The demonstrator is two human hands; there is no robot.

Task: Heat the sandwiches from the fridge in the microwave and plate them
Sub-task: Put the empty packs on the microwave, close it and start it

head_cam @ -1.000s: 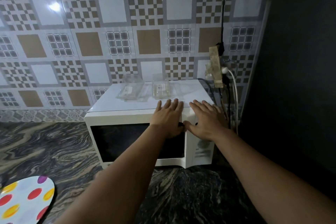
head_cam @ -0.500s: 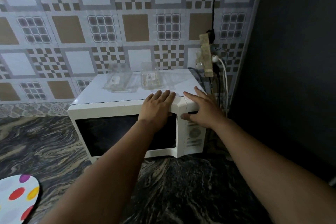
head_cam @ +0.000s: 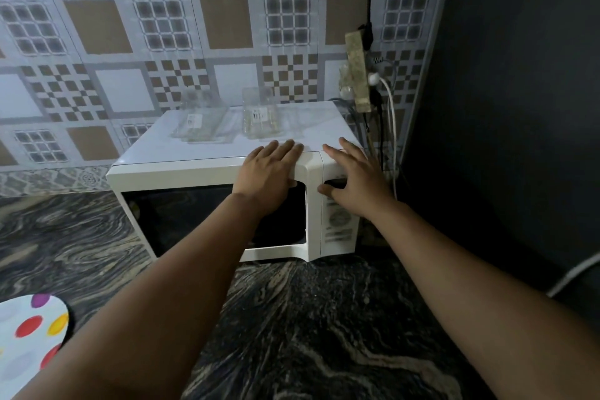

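Observation:
A white microwave (head_cam: 181, 169) stands on the dark marbled counter against the tiled wall, its door closed. My left hand (head_cam: 269, 172) lies flat over the door's top right corner, fingers straight on the microwave's top. My right hand (head_cam: 354, 182) rests on the control panel (head_cam: 339, 224), fingers spread over the top edge and thumb at the dark display. Two clear plastic sandwich containers (head_cam: 203, 122) (head_cam: 261, 117) sit on top of the microwave, just beyond my fingertips. A white plate with coloured dots (head_cam: 29, 338) lies at the lower left.
A power strip (head_cam: 357, 75) with plugs and hanging cables (head_cam: 389, 127) is fixed to the wall right of the microwave. A dark wall (head_cam: 503, 91) closes off the right side. The marbled counter (head_cam: 308, 318) stretches in front of the microwave.
The view has shifted so the microwave sits higher and further left. My right thumb has slid down onto the display of the control panel. My left hand stays flat on the door's top corner.

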